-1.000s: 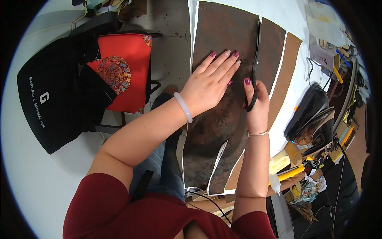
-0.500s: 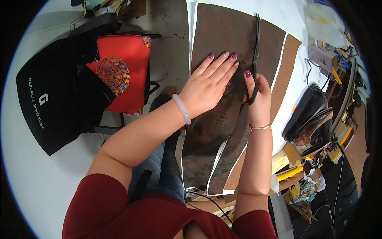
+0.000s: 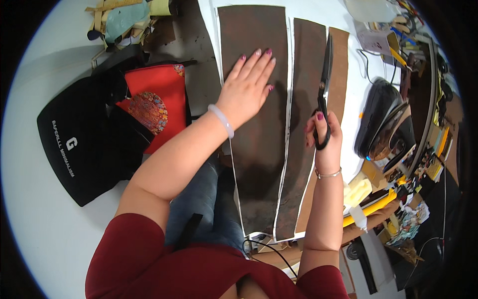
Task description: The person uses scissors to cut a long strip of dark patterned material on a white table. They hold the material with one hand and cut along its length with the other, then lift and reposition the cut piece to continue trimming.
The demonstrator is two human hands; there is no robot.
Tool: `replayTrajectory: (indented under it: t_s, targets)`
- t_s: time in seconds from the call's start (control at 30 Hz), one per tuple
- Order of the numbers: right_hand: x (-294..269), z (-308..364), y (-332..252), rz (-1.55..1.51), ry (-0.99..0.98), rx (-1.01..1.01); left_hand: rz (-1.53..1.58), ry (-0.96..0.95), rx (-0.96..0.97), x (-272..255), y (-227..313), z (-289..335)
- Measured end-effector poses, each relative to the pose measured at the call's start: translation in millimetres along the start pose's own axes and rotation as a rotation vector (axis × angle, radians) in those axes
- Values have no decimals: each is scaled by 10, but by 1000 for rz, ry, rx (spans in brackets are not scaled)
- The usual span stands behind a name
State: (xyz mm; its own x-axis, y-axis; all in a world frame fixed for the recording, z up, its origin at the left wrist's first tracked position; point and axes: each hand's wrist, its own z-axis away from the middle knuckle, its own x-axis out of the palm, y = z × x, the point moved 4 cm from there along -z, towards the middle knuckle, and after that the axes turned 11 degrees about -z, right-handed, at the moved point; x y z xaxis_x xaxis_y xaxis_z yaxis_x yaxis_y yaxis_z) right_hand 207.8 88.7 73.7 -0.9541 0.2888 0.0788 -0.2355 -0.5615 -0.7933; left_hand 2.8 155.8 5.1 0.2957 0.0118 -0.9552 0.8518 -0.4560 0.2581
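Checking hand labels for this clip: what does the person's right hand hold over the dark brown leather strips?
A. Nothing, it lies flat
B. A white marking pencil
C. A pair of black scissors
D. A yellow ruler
C: the right hand has its fingers through the handles of black scissors, blades pointing away along the narrow dark brown leather strip.

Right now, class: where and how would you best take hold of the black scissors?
By the loop handles at the near end of the scissors, coming from the person's side. The blades point away along the narrow brown strip, and the right hand already grips there, fingers through the loops.
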Motion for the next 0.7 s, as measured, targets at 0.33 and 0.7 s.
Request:
replayTrajectory:
  t_s: [0.33,0.7]
  targets:
    - [-839,1274,258,-80,105,11,-380,126,171,94,-401,-1205]
    - [-1456,2853,1361,-168,156,205,69,-356,424,-376,901,1508]
